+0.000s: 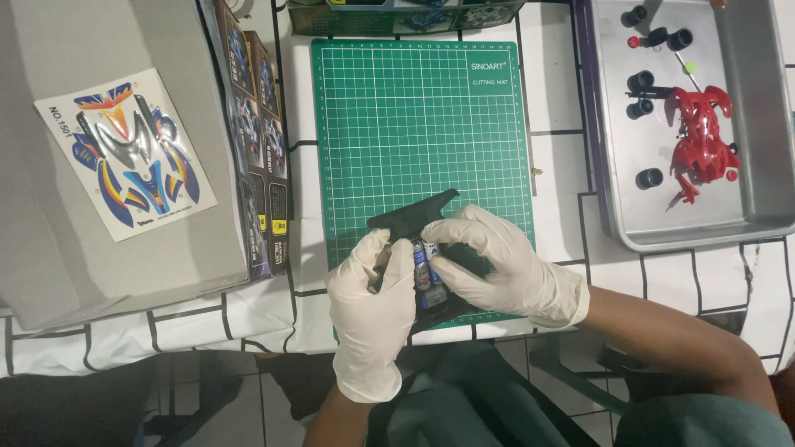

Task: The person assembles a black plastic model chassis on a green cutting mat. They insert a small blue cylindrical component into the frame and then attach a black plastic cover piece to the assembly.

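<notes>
While both gloved hands are working low over the green cutting mat [389, 108], the person is pressing small blue-and-white batteries [426, 266] into a black toy-car chassis [411, 215], which is lying at the mat's 6 o'clock edge. The left hand [371, 306] is closing around the chassis from the 7 o'clock side, steadying it, while the right hand [497, 265] is gripping it from 3 o'clock, its fingertips pinching at the batteries (how far they are seated is hidden by the fingers). Judging by this, the fitting step is under way and not yet finished; the move to follow is calling for firm, even thumb pressure with the chassis kept level. At 9 o'clock of the mat a decal sheet [124, 153] is lying on a grey box lid [50, 248], beside printed kit boxes [261, 141]. At 2 o'clock a metal tray [749, 116] is holding a red car body [700, 136] and loose black wheels [650, 178].
</notes>
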